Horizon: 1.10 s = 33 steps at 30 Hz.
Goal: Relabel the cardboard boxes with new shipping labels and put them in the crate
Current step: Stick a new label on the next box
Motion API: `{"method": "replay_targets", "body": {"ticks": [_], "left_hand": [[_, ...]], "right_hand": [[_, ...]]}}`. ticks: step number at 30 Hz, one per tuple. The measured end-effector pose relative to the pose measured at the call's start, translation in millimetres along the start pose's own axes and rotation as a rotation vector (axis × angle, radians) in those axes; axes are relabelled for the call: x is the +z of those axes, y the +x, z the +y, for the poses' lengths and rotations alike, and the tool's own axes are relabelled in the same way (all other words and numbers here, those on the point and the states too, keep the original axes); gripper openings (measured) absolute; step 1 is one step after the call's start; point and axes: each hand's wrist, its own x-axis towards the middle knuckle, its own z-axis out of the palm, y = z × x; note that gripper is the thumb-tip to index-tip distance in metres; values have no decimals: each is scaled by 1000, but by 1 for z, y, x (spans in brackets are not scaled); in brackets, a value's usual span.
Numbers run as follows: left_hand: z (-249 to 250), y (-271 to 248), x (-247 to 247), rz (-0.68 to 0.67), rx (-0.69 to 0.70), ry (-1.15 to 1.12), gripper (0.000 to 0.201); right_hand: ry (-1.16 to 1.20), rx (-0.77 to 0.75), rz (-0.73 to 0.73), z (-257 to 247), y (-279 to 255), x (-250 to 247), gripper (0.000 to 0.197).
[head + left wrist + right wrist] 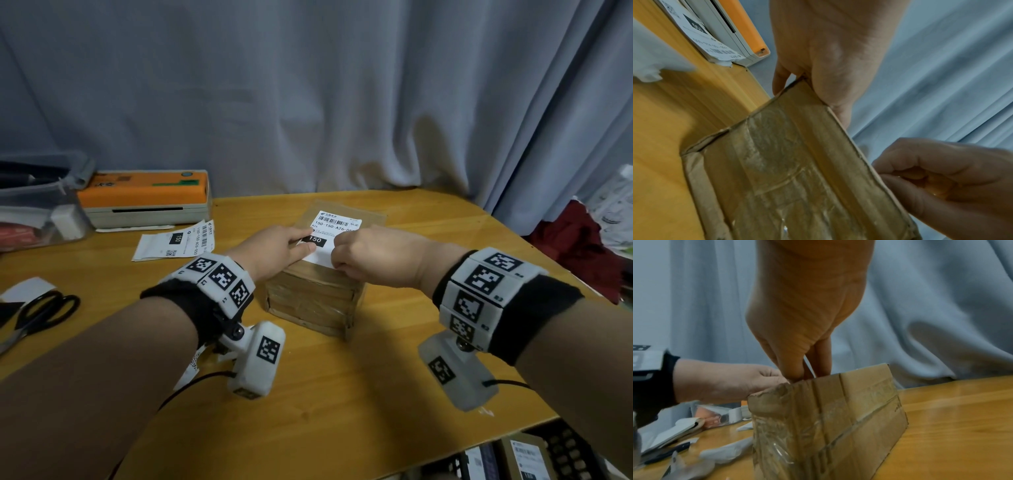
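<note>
A taped cardboard box (315, 301) stands in the middle of the wooden table (376, 377). A white shipping label (337, 222) with a barcode and a black "150" patch lies on its top. My left hand (291, 245) lies over the label's left part with straight fingers pressing down. My right hand (346, 253) is curled and pinches the label at its near right edge. The left wrist view shows the box's taped side (789, 178), my left palm (828, 56) on the top edge and the curled right hand (951, 178). In the right wrist view the right fingers (797, 368) reach down onto the box top (828, 418).
An orange and white label printer (147, 198) sits at the back left, with loose printed labels (178, 240) in front of it. Scissors (41, 318) lie at the left edge beside a clear bin (34, 212). A crate with labelled boxes (527, 459) stands below the table's near right corner.
</note>
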Motion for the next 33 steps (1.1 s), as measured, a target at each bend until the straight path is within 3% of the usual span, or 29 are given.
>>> {"method": "replay_targets", "body": {"ticks": [10, 15, 20, 27, 33], "left_hand": [[-9, 6, 3, -6, 8, -31, 51], [-9, 5, 3, -1, 19, -66, 51], [-8, 3, 2, 0, 12, -95, 51], [-6, 1, 2, 2, 12, -106, 51], [-6, 2, 2, 4, 18, -96, 48]], "right_hand": [[-23, 1, 30, -3, 5, -5, 22], [203, 67, 65, 9, 5, -1, 2], [385, 26, 154, 18, -4, 7, 16], [120, 10, 50, 6, 3, -1, 19], [46, 66, -87, -4, 17, -17, 17]]}}
